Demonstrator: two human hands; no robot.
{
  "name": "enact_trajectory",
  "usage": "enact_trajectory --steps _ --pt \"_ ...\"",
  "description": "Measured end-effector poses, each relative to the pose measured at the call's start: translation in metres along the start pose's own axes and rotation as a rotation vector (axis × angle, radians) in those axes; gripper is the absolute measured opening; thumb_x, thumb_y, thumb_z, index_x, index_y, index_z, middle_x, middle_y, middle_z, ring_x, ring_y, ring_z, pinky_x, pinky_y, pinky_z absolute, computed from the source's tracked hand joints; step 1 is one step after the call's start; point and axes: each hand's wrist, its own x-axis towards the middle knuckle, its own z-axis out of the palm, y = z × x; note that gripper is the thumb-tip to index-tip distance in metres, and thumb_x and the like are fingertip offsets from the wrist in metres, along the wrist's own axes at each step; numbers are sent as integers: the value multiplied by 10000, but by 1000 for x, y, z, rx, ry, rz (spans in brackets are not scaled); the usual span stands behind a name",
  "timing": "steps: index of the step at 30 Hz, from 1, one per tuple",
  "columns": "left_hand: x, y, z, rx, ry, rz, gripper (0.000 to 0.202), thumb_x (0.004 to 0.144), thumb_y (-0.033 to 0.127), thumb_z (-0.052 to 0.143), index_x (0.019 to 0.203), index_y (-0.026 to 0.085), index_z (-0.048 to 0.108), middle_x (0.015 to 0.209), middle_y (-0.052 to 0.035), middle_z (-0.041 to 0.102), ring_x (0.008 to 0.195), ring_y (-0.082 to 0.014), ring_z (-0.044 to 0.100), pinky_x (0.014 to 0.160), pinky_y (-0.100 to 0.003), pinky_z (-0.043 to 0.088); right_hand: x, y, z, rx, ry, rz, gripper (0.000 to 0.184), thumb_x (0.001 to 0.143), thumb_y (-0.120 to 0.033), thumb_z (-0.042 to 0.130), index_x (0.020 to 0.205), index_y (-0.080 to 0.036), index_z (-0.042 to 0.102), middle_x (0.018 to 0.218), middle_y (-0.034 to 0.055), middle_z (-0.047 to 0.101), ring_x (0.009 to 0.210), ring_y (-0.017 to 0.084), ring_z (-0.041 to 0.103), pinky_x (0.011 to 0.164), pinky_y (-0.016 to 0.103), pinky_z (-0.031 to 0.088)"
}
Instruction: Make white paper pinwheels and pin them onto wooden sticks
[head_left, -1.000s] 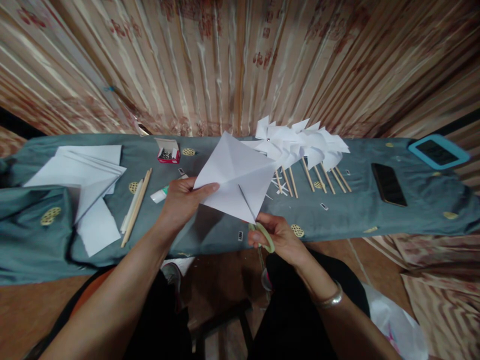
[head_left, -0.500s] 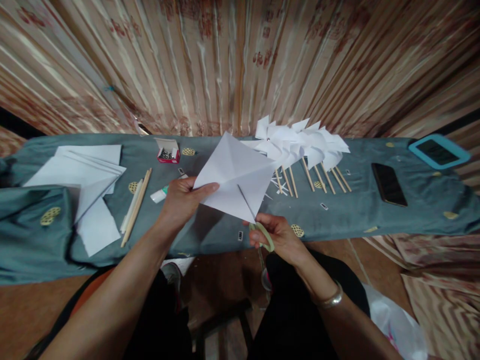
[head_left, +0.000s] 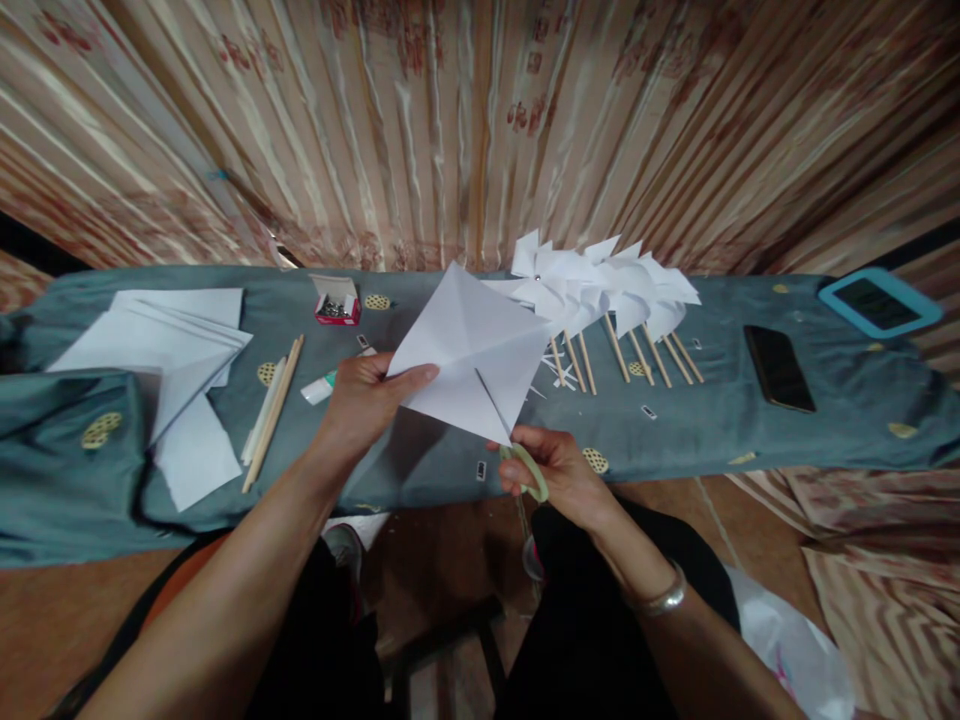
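A creased square of white paper (head_left: 465,330) is pinched at its left corner by my left hand (head_left: 371,395), thumb on top. It is held above the cloth-covered table with a corner pointing toward me. My right hand (head_left: 551,470) grips scissors (head_left: 534,475) with pale green handles. Their dark blade lies along the paper from the near corner toward the middle. The other blade is hidden. Beyond the paper, to the right, lie several white paper pinwheels (head_left: 600,285) on wooden sticks.
On the green tablecloth (head_left: 697,430) at left are white paper sheets (head_left: 187,440) and wooden sticks (head_left: 276,415). A small red box (head_left: 337,308) of metal pins and a white-green tube (head_left: 316,388) sit near my left hand. At right lie a phone (head_left: 778,368) and a blue-framed tablet (head_left: 877,303).
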Motion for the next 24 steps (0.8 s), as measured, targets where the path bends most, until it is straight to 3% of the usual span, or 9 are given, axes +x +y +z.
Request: enact_trajectory --steps 14,19,24 --pt "1 4 -5 -30 19 -19 261 585 368 831 750 180 755 684 -20 718 570 -157 603 551 -263 454 -7 -1 -5 -159 -107 11 486 652 -524 786 905 -146 614 659 7 625 563 130 573 555 288 502" --pt "4 8 -19 -77 80 13 217 590 327 830 711 170 744 711 -30 733 607 -180 635 589 -290 493 -14 -3 -18 -193 -171 58 467 685 -475 787 959 -133 626 666 7 641 553 107 563 540 246 470" --pt "6 4 -32 -110 112 17 230 573 324 848 690 163 732 680 -18 729 583 -174 623 582 -294 489 -25 -12 -38 -171 -173 17 517 659 -562 782 963 -160 665 650 2 659 527 104 551 507 229 430"
